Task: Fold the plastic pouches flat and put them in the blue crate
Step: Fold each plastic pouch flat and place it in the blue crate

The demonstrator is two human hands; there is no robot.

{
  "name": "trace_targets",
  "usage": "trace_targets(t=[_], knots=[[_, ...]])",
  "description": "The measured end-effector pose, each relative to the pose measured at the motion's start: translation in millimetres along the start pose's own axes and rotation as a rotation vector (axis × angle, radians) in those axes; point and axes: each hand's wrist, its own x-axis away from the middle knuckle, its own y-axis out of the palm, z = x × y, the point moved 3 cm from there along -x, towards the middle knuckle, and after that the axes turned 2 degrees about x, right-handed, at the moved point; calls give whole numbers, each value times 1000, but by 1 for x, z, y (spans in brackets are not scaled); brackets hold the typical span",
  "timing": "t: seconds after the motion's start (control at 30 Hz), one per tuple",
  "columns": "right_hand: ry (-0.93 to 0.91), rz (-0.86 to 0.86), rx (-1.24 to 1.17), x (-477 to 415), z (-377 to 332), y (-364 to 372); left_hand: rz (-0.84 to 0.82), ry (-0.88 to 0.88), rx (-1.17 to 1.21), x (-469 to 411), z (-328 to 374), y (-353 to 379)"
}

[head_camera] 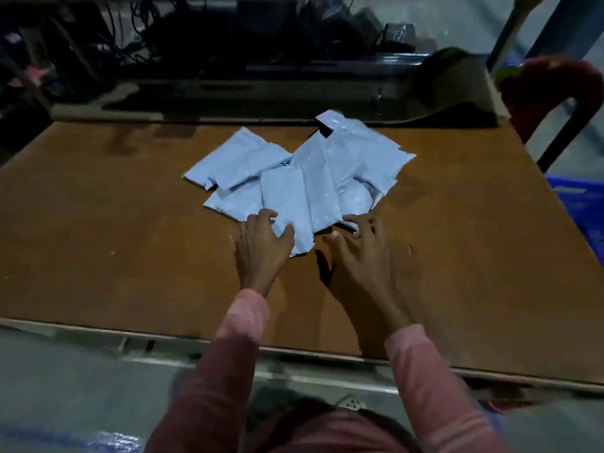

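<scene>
A loose pile of several pale blue-grey plastic pouches (307, 178) lies overlapping on the brown table (114, 223). My left hand (263, 250) rests on the near left corner of the front pouch, with the thumb lying over its edge and the fingers spread on top. My right hand (362, 253) touches the near right edge of the pile with its fingertips bent down onto the plastic. Part of the blue crate (585, 210) shows at the far right, beside the table's edge.
A red chair back (552, 89) stands behind the table's right corner. Dark clutter and cables fill the space beyond the far edge. The table's near edge (196, 338) runs just below my pink sleeves.
</scene>
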Motion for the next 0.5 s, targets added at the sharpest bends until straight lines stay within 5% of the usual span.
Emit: trace_targets(t=[0.3, 0.5], knots=[[-11, -43, -12, -52, 11, -1, -19, -212, -175, -28, 17, 30], [-163, -103, 51, -109, 8, 11, 67, -195, -197, -33, 8, 45]])
